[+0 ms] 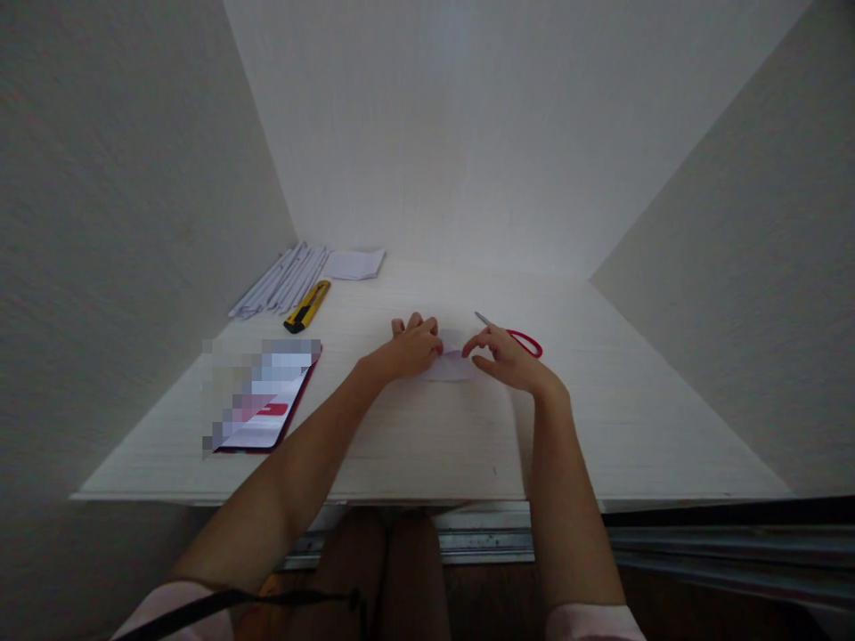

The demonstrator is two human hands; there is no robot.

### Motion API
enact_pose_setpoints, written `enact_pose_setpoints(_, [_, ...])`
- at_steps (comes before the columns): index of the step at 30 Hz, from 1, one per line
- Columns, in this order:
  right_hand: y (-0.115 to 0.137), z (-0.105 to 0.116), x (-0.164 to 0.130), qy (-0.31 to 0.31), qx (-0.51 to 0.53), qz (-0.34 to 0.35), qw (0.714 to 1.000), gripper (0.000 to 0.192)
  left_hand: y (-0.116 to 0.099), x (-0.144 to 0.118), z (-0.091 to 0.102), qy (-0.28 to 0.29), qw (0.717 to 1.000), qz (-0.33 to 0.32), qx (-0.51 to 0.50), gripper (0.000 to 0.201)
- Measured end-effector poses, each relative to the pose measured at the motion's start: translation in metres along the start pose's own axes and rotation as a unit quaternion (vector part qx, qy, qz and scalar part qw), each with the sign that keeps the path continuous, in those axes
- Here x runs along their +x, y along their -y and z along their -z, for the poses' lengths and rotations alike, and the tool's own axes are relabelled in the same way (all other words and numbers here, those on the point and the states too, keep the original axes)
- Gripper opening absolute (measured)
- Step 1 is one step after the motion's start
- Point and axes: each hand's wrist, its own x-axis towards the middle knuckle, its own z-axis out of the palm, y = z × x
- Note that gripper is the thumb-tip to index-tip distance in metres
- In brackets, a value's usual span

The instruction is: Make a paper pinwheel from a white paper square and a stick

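One small paper (447, 369) is lying on the table (427, 445) between our hands, our left hand (419, 347) curling over its left side, grip unclear, our right hand (502, 356) holding thumb and finger apart, and we are seemingly midway, one fold showing but not yet flat.

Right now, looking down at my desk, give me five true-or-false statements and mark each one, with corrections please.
1. Part of the paper shows between the left hand and the right hand. True.
2. The scissors lie beside the left hand. False: the scissors lie by the right hand.
3. The cutter is yellow and black. True.
4. The phone is to the right of both hands. False: the phone is to their left.
5. The phone lies nearer the desk's front edge than the cutter. True.
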Motion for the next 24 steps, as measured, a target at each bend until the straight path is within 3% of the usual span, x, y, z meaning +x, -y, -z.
enact_pose_setpoints(3, [0.003,0.002,-0.008,0.06,-0.029,-0.015,0.998,0.03,0.0,0.0,0.0,0.001,1.0,-0.002,-0.005,0.029])
enact_pose_setpoints(8, [0.004,-0.007,-0.007,0.065,-0.087,-0.037,0.993,0.036,-0.001,-0.001,0.001,0.005,1.0,-0.007,-0.005,0.03])
enact_pose_setpoints(24, [0.015,-0.006,0.001,0.024,-0.039,0.006,0.999,0.006,-0.001,0.0,0.002,0.01,1.0,-0.005,-0.009,0.03])
